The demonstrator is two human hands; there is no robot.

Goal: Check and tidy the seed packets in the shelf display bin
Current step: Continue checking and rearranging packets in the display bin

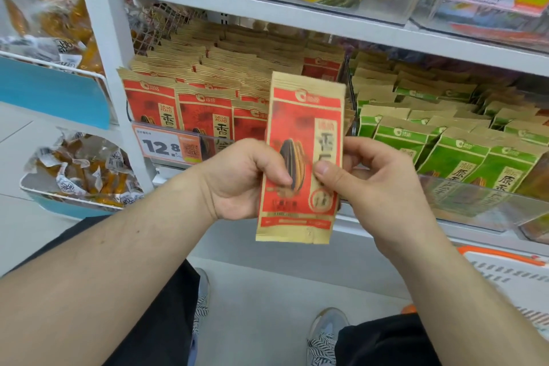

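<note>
Red and gold, the seed packet (303, 157) stood upright before the bin of red packets (190, 92). We pinched it with our left hand (240, 178) and our right hand (368, 181), thumbs on its face, fingers curled behind.

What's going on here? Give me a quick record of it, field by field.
Place: shop shelf
Held item: red seed packet, upright, front facing the camera
Left hand: grips the packet's left edge
Right hand: pinches the packet's right edge
Red bin: rows of matching red packets, price tag 12.8
Neighbouring bin: green packets, to the right
Stage: packet out of the bin, being checked
</note>
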